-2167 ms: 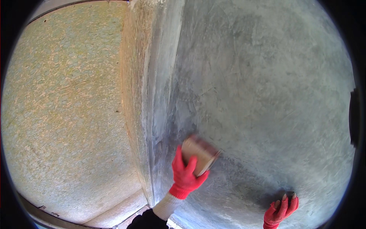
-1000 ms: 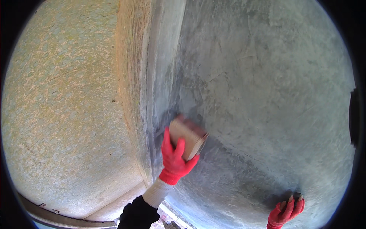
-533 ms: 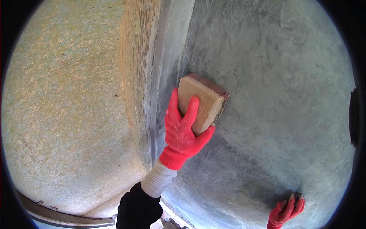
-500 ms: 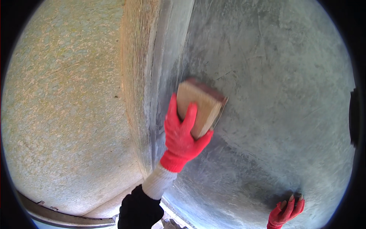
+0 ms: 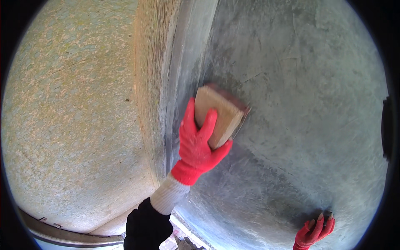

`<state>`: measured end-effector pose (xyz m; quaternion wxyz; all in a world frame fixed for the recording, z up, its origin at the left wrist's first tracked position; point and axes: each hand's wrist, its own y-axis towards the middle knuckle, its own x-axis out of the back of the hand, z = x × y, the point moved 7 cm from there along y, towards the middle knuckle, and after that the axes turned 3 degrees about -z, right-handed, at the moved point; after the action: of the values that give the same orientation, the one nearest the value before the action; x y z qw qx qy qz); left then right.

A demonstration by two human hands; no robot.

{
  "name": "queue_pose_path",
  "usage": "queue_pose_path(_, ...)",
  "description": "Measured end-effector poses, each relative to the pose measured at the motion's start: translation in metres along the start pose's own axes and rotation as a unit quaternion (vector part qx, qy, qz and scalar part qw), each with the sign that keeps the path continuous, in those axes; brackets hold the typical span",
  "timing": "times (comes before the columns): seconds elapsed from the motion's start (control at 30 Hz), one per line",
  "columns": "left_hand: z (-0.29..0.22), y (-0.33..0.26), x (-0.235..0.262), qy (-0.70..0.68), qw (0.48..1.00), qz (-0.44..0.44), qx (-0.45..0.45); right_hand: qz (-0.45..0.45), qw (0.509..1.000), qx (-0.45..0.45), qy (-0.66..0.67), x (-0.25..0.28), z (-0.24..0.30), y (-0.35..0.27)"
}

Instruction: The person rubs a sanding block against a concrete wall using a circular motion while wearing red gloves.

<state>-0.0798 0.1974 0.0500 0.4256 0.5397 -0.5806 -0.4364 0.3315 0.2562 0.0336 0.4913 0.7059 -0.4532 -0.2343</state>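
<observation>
My left hand [image 5: 196,143], in a red glove with a pale knitted cuff and black sleeve, is closed around a wooden sanding block [image 5: 217,114]. Reddish-brown sandpaper [image 5: 227,95] wraps the block's side against the grey wall [image 5: 312,108], close to the wall's left corner. The block is slightly blurred. At the lower right, my right hand [image 5: 312,233] rests its fingers on the same wall, stretched out and somewhat apart. Its red glove leaves some fingertips bare, and no object shows in it.
To the left stands a speckled yellow-green panel [image 5: 79,116] with a rough brown edge [image 5: 150,83]. A grey vertical strip [image 5: 187,46] borders the wall. A dark curved rail [image 5: 71,239] runs along the lower left. Part of a shoe seems visible at the bottom.
My left hand and the block have shifted very slightly upward, and the left forearm has moved a little left. The right hand stays against the wall. The whole view has shifted slightly.
</observation>
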Motion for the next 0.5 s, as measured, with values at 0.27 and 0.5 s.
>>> queue_pose_path(0.27,0.045,-0.184,0.003,0.007,0.995,0.018,0.101,0.002,1.0,-0.019,0.006,0.001,0.001,0.0)
queue_pose_path(0.5,0.0,-0.042,0.0,-0.017,1.0,0.023,-0.004,-0.001,1.0,-0.012,0.006,-0.004,-0.004,-0.006)
